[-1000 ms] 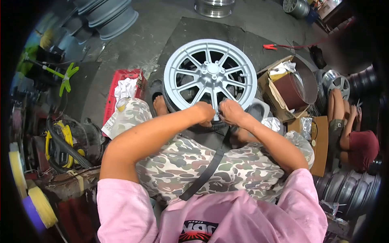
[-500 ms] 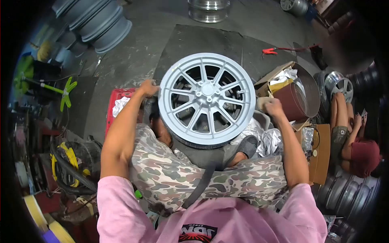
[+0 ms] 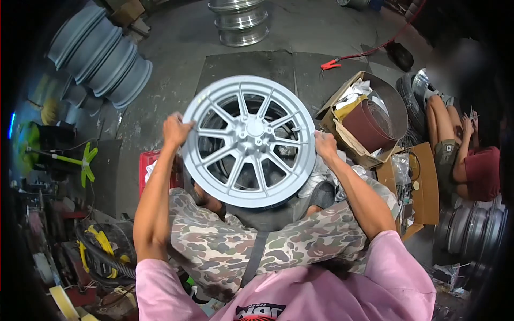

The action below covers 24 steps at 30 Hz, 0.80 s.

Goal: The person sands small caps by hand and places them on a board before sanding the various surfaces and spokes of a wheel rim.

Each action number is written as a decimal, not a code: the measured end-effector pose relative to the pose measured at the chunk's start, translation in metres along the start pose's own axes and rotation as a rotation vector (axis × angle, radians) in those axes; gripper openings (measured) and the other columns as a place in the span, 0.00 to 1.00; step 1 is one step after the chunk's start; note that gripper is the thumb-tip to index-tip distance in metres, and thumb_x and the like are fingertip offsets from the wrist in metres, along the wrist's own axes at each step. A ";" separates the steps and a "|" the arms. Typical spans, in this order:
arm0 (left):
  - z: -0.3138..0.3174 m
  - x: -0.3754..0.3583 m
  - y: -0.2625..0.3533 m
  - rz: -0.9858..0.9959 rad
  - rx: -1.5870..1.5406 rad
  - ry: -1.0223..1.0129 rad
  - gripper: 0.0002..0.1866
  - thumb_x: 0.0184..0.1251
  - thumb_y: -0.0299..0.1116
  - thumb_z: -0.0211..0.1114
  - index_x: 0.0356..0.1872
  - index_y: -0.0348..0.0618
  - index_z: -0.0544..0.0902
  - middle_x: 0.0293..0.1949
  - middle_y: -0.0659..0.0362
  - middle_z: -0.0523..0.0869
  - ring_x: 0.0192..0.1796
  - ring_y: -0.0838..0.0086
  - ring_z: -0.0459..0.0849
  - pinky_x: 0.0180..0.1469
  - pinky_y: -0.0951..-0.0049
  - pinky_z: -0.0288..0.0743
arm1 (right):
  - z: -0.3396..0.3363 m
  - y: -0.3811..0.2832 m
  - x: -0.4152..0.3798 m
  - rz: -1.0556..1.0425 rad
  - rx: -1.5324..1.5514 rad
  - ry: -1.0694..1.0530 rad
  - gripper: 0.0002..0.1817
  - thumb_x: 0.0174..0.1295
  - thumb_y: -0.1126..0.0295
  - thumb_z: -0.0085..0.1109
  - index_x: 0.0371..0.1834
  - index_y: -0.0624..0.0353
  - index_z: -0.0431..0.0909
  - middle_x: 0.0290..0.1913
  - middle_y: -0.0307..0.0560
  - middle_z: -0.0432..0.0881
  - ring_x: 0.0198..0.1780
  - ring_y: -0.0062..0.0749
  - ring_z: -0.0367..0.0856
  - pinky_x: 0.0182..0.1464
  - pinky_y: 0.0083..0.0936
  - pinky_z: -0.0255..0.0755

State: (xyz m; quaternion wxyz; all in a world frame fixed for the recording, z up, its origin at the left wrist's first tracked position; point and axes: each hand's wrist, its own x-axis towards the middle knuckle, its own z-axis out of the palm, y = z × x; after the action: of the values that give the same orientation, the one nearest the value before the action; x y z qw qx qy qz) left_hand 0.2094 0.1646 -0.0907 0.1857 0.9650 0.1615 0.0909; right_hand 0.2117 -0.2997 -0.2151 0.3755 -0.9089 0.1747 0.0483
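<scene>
A silver-grey multi-spoke car wheel rim (image 3: 255, 127) is in front of me between my knees, face up and slightly tilted. My left hand (image 3: 175, 130) has its fingers closed on the rim's left edge. On the opposite edge, my right hand (image 3: 325, 144) grips the rim too, its fingertips partly hidden. Something dark and round shows beneath the rim and between its spokes. White crumpled cloth (image 3: 318, 179) lies by my foot, just below my right hand.
At right stands an open cardboard box (image 3: 342, 132) with a brown abrasive roll (image 3: 369, 127). Stacked grey rims (image 3: 101, 53) are at upper left, shiny rims (image 3: 242, 24) at the top. A red clamp (image 3: 331, 65) lies on the floor. Another person (image 3: 479, 171) sits at right.
My left hand has closed on the rim's left edge, and my right hand has come in from beside it to grip the right edge. The view has shifted.
</scene>
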 end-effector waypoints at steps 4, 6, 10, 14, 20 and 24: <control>-0.094 -0.020 0.075 0.191 -0.143 0.213 0.15 0.52 0.39 0.75 0.29 0.37 0.81 0.21 0.52 0.83 0.26 0.60 0.81 0.33 0.61 0.74 | 0.028 0.010 0.003 -0.151 0.129 -0.002 0.25 0.72 0.53 0.53 0.37 0.69 0.85 0.34 0.64 0.87 0.41 0.51 0.88 0.45 0.42 0.75; -0.124 -0.046 0.111 0.209 -0.222 0.206 0.14 0.52 0.37 0.73 0.29 0.37 0.80 0.21 0.51 0.81 0.24 0.60 0.80 0.32 0.63 0.73 | 0.033 0.014 0.017 -0.293 0.090 -0.360 0.23 0.72 0.54 0.50 0.41 0.65 0.85 0.41 0.68 0.85 0.49 0.64 0.84 0.52 0.49 0.76; -0.092 -0.081 0.147 0.376 -0.035 0.130 0.13 0.56 0.36 0.70 0.32 0.36 0.79 0.26 0.44 0.83 0.32 0.47 0.85 0.38 0.53 0.77 | -0.019 -0.021 0.016 -0.541 -0.076 -0.102 0.22 0.73 0.55 0.48 0.42 0.63 0.84 0.43 0.67 0.84 0.49 0.66 0.82 0.52 0.51 0.75; -0.057 -0.062 0.155 0.436 0.001 0.124 0.15 0.58 0.38 0.71 0.30 0.38 0.74 0.22 0.47 0.79 0.31 0.47 0.82 0.38 0.54 0.75 | -0.063 -0.022 -0.008 -0.438 -0.125 -0.135 0.18 0.74 0.59 0.48 0.44 0.60 0.85 0.43 0.67 0.84 0.50 0.66 0.81 0.54 0.52 0.74; -0.057 -0.064 0.164 0.432 -0.080 0.000 0.18 0.62 0.42 0.70 0.27 0.37 0.76 0.23 0.45 0.81 0.31 0.43 0.81 0.36 0.51 0.74 | -0.074 -0.029 -0.033 -0.461 -0.016 -0.210 0.19 0.73 0.57 0.50 0.43 0.60 0.85 0.37 0.66 0.84 0.44 0.63 0.84 0.48 0.47 0.74; -0.058 -0.040 0.140 0.403 -0.057 0.322 0.23 0.64 0.54 0.69 0.34 0.40 0.85 0.38 0.45 0.86 0.46 0.47 0.82 0.51 0.53 0.75 | -0.070 -0.093 -0.045 -0.575 0.167 -0.275 0.20 0.74 0.55 0.49 0.45 0.59 0.85 0.36 0.62 0.85 0.43 0.61 0.85 0.47 0.44 0.76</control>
State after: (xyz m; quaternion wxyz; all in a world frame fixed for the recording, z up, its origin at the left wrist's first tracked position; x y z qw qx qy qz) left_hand 0.1974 0.0465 0.0125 0.1631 0.9451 -0.0091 0.2832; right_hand 0.1993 -0.2753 -0.0934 0.4670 -0.8721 -0.1382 0.0478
